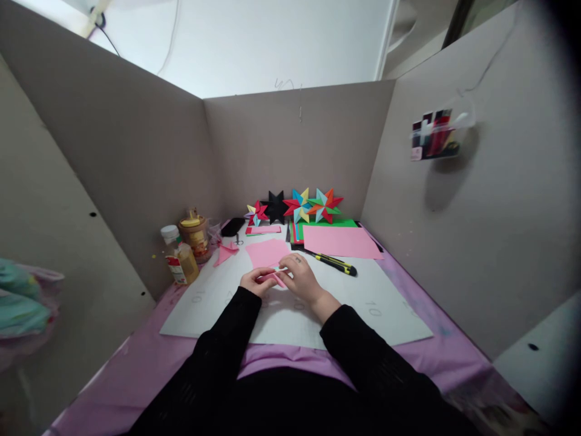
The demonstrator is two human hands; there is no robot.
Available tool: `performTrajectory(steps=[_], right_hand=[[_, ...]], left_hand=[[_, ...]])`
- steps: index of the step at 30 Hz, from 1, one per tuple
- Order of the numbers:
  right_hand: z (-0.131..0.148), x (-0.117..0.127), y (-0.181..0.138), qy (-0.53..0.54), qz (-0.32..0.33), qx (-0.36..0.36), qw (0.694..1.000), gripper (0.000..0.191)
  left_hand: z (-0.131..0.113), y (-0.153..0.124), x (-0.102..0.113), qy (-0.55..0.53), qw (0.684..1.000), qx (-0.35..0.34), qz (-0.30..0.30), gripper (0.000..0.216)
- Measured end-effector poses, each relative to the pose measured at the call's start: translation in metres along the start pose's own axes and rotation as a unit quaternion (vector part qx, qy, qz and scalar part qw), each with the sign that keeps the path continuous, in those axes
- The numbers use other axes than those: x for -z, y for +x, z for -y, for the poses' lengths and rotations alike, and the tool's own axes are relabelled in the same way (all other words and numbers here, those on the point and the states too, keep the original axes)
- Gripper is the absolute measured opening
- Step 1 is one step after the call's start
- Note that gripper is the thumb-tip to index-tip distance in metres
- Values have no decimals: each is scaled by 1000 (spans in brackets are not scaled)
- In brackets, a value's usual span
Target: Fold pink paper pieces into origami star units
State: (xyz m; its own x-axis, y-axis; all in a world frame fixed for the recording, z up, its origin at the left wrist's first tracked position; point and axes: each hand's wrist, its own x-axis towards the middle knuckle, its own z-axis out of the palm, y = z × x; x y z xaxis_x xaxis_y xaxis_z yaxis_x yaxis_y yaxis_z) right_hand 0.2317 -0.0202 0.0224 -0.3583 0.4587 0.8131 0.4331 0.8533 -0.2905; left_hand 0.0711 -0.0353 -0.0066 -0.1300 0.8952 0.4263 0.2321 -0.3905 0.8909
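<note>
Between my two hands is a small folded piece of pink paper (282,280), held just above the white board. My left hand (258,281) pinches its left side, while the fingers of my right hand (303,280) close on its right side and top edge. Part of the paper is hidden behind the fingers. Just beyond my hands lies a flat pink sheet (267,252). A folded pink paper piece (225,253) rests farther left, near small scissors (238,240). A yellow-and-black utility knife (333,263) lies to the right of my right hand.
A white board (345,324) covers much of the purple cloth (149,357). Several folded paper stars (300,206) stand at the back. A larger pink sheet (342,241) lies on coloured paper. Left are a glue bottle (182,260), a jar (196,235) and a black phone (233,227).
</note>
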Motion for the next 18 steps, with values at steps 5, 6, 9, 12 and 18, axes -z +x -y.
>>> performTrajectory(steps=[5, 6, 9, 12, 18], right_hand=[[2, 0, 1, 22, -28, -16, 999, 3], [3, 1, 1, 23, -36, -17, 999, 5], [7, 0, 0, 15, -53, -21, 998, 8], [11, -4, -2, 7, -40, -26, 999, 16], [12, -14, -5, 27, -18, -53, 998, 21]], left_hand=[[1, 2, -1, -30, 999, 0, -43, 23], [1, 3, 0, -30, 998, -3, -56, 24], [-1, 5, 4, -29, 995, -4, -92, 24], [0, 8, 6, -50, 993, 7, -108, 24], [5, 7, 1, -120, 991, 21, -56, 31]])
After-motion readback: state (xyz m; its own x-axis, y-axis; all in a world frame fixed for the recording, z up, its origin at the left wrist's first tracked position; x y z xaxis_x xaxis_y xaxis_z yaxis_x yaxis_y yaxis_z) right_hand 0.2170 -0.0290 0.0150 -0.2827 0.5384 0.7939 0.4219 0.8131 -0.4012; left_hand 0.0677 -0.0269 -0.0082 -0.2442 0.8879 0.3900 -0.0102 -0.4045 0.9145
